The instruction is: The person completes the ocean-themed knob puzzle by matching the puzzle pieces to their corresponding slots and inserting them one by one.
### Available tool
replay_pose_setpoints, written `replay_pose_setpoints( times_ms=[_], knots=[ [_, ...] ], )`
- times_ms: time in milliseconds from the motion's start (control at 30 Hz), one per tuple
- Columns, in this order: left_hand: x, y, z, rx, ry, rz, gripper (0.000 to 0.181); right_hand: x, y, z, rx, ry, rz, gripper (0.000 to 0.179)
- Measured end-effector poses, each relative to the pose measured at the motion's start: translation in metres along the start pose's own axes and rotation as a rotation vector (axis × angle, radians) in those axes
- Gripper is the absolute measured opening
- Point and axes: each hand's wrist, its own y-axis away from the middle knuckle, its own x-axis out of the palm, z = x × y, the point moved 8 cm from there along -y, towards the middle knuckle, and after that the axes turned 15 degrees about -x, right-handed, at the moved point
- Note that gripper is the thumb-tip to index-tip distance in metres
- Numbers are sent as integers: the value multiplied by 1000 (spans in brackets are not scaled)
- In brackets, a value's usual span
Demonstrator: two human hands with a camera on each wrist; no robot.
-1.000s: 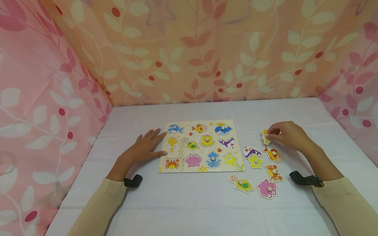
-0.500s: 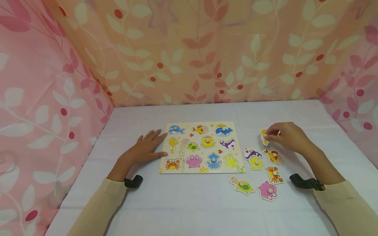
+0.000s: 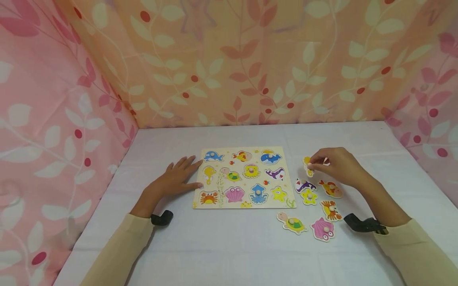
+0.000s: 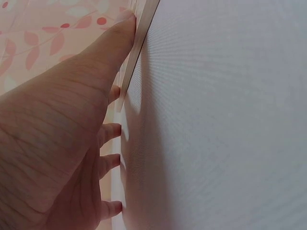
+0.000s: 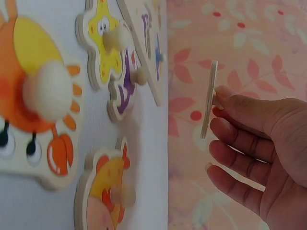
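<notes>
My right hand (image 3: 335, 166) pinches a yellow seahorse puzzle piece (image 3: 306, 161) between thumb and fingers, by its knob. In the right wrist view that piece (image 5: 209, 100) appears edge-on, raised off the table. On the left, my left hand (image 3: 176, 176) lies with fingers spread, its thumb and fingertips at the left edge of the wooden puzzle board (image 3: 229, 204). The left wrist view shows the thumb (image 4: 122, 36) against the board's side. Knobbed pieces sit in the board: a blue whale (image 3: 213, 156), a spouting whale (image 3: 270, 157), an octopus (image 3: 251, 171) and a squid (image 3: 258, 194).
Loose knobbed pieces lie right of the board: a purple shark (image 3: 305, 185), a starfish (image 3: 309, 196), a fish (image 3: 330, 188), a crab (image 3: 331, 210), a pink shell (image 3: 323, 229) and a turtle (image 3: 292, 223). Patterned curtains (image 3: 250, 59) surround the white table.
My right hand has moved left toward the board, carrying the seahorse piece. My left hand has stayed at the board's edge.
</notes>
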Motion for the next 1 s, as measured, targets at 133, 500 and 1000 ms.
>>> replay_pose_setpoints(
  times_ms=[133, 500, 1000],
  knots=[
    [2, -1, 0, 0, -5, 4, 95, 2, -5, 13, -42, 16, -4, 21],
    [0, 0, -1, -10, -13, 4, 95, 10, -29, 47, -118, 24, 25, 21],
    [1, -2, 1, -7, -19, 12, 94, 31, -73, 100, -294, 57, 108, 18]
  ],
)
